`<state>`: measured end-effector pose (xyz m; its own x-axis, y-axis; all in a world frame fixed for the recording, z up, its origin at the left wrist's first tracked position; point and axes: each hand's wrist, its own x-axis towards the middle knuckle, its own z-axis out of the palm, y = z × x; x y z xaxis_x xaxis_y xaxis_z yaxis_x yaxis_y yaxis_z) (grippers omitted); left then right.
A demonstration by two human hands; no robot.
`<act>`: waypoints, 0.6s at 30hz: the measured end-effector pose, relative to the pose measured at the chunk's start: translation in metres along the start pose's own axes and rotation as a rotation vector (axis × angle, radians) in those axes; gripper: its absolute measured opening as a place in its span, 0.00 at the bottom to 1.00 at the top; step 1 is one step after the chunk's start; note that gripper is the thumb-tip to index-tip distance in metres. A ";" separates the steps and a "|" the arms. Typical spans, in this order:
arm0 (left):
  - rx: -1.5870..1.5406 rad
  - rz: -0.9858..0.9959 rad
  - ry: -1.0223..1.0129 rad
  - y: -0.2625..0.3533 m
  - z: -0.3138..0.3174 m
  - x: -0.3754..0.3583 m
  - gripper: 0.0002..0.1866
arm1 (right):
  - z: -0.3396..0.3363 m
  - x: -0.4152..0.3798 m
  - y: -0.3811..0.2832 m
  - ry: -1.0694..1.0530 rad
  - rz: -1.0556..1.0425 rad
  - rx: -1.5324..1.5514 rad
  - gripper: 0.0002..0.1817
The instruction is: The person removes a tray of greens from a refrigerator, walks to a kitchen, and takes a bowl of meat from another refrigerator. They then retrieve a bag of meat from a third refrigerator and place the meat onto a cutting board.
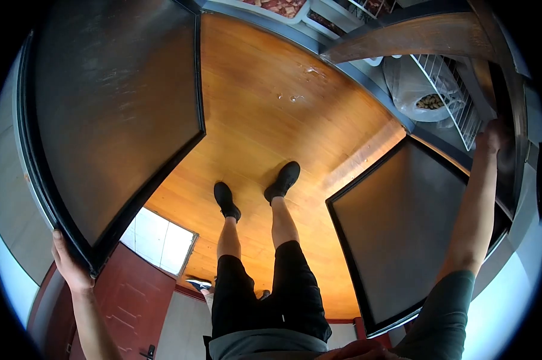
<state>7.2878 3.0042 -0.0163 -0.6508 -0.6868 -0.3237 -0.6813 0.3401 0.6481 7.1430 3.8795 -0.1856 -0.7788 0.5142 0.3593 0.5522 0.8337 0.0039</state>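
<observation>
Stood on an orange wood floor, with a red door at lower left of the view and black shoes planted between two opened panels. Gripped, with the left hand, the near corner of the left door panel: visible digits laid along the outer edge, remaining fingers hidden. Located the left door panel forward of that hand, long axis running away from the wrist; positioned nearer to the left hand than to the right. Extended the right arm forward past the right door panel. Placed the right hand at a dark frame, on or just beside the edge. Could not determine closure or firm contact there, owing to fingers lost in shadow. Set just left of the right hand, inside the cabinet: a white wire rack. Stowed beside the rack: a clear plastic bag with brown pieces inside. Stored farther across: a white tray of red pieces.
</observation>
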 end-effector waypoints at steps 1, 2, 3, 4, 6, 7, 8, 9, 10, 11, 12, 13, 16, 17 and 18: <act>0.009 -0.011 -0.065 -0.003 -0.009 0.003 0.27 | 0.008 -0.005 0.001 -0.110 0.261 0.697 0.26; 0.018 -0.023 -0.131 -0.005 -0.016 0.006 0.27 | -0.010 -0.017 -0.028 -0.222 0.523 1.393 0.28; 0.034 -0.026 -0.134 -0.007 -0.018 0.008 0.28 | -0.019 -0.018 -0.037 -0.409 0.697 1.516 0.31; 0.035 -0.018 -0.071 -0.007 -0.015 0.005 0.28 | -0.032 -0.022 -0.060 -0.399 0.772 1.541 0.32; 0.038 -0.002 0.054 -0.001 0.001 -0.002 0.28 | -0.055 -0.031 -0.109 -0.378 0.928 1.584 0.33; 0.016 -0.003 0.043 0.002 0.005 -0.005 0.28 | -0.053 -0.029 -0.109 -0.408 0.878 1.634 0.33; 0.028 -0.002 -0.002 0.003 0.002 -0.004 0.28 | -0.049 -0.025 -0.106 -0.436 0.828 1.681 0.33; 0.040 -0.003 -0.047 0.002 -0.002 -0.002 0.28 | -0.044 -0.022 -0.101 -0.466 0.776 1.727 0.33; 0.051 -0.004 -0.093 0.002 -0.005 0.000 0.29 | -0.038 -0.016 -0.093 -0.466 0.756 1.756 0.30; 0.056 0.005 -0.154 0.003 -0.008 0.001 0.28 | -0.036 -0.013 -0.092 -0.465 0.736 1.785 0.28; 0.067 0.001 -0.134 0.002 -0.008 0.001 0.28 | -0.034 -0.011 -0.091 -0.462 0.717 1.814 0.26; 0.077 -0.002 -0.112 0.001 -0.006 0.001 0.28 | -0.033 -0.010 -0.090 -0.414 0.705 1.811 0.26; 0.072 0.028 -0.053 0.011 0.010 -0.007 0.26 | -0.058 -0.024 -0.132 -0.298 0.669 1.810 0.25; 0.079 0.036 -0.063 0.015 0.013 -0.009 0.25 | -0.063 -0.025 -0.138 -0.276 0.653 1.815 0.25; 0.084 0.044 -0.073 0.018 0.014 -0.009 0.25 | -0.068 -0.027 -0.145 -0.254 0.636 1.819 0.25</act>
<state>7.2774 3.0256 -0.0116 -0.7010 -0.6227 -0.3476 -0.6756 0.4236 0.6035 7.1047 3.7309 -0.1321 -0.7310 0.6510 -0.2046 -0.0633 -0.3632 -0.9296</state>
